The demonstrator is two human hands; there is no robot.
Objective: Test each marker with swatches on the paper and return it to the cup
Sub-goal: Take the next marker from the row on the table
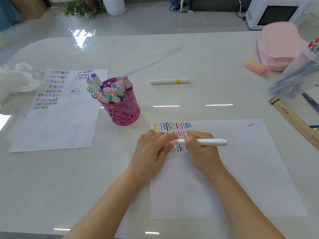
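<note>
Table (pixel 198 54): white and shiny, and it fills most of what I see. Past its far edge is a grey floor with a green plant (pixel 81 6) and a white microwave (pixel 272 13).
Paper (pixel 233 178): a white sheet lies near me, a bit to the right. Rows of wavy swatches (pixel 172 126) in many colours sit at its far left corner.
Marker (pixel 212 142): white, held sideways over the swatches, with its flat end pointing right.
Right hand (pixel 200 150): its fingers are curled round the middle of the marker.
Left hand (pixel 151 149): its fingertips pinch the left end of the same marker. I cannot see if the cap is on, as the fingers hide that end.
Cup (pixel 124 111): pink with cut-out holes, standing left of the paper and a bit farther away. It is full of markers (pixel 110 91) with coloured caps up.
Loose marker (pixel 169 81): white with a yellow band, lying alone on the table, well apart from the hands.
Old sheet (pixel 60 121): more swatch rows and a small drawing, left of the cup.
Right side: a pink bag (pixel 278 45), a pink and yellow block (pixel 257 67), a clear box of pens (pixel 296 73) and a wooden ruler (pixel 293 118).
</note>
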